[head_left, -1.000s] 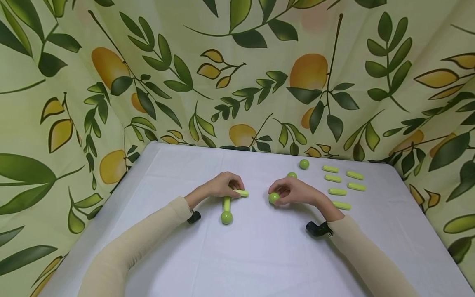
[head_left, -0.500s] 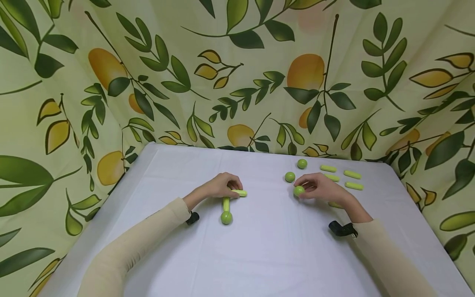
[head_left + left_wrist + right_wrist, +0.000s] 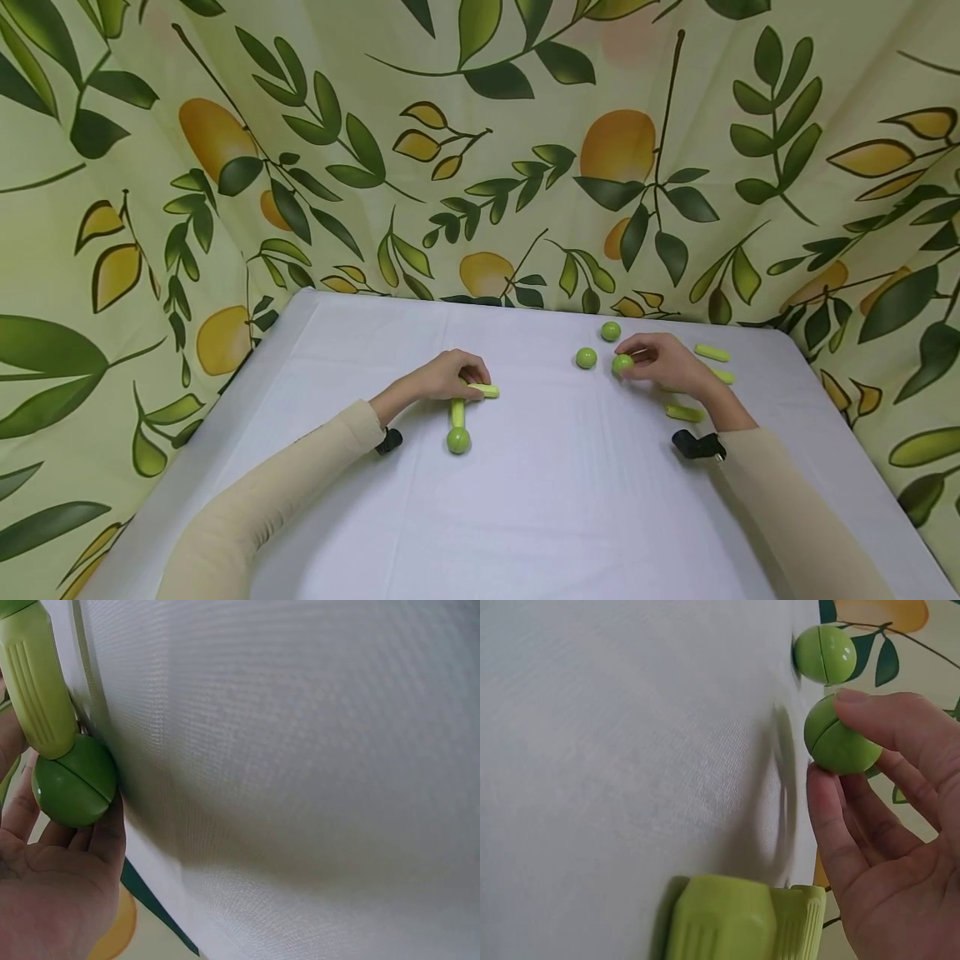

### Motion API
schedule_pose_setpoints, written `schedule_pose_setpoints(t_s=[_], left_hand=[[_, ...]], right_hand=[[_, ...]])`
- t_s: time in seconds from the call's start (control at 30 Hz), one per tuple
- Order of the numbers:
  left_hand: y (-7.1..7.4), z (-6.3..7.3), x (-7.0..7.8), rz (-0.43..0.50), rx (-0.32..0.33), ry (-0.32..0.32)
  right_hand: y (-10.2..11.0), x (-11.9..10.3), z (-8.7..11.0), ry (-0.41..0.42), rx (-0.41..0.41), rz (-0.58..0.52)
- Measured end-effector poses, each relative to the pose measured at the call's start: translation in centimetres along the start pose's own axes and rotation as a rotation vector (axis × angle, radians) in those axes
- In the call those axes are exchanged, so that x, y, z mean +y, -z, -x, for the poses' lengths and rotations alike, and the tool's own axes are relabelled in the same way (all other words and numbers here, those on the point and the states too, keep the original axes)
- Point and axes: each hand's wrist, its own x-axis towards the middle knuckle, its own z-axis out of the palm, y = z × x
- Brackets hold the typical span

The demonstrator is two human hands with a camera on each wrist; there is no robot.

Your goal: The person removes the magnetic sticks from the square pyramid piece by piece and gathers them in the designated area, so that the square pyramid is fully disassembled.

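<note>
Green ball (image 3: 622,365), right of centre in frame, is pinched by the right hand (image 3: 663,365); a loosened pinch could let it roll away. Mid-frame, the left hand (image 3: 450,374) grips the ball-and-stick piece (image 3: 457,414).

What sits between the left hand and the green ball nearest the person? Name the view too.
A light green stick runs from the left hand to that green ball, as the head view shows.
</note>
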Motion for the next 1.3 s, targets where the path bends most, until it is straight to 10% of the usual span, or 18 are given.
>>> schedule_pose_setpoints(t_s=[1.3], left_hand=[[0.1, 0.1, 0.2, 0.001, -0.005, 0.001]], right_hand=[[0.2, -0.4, -1.2, -0.075, 0.003, 0.006]])
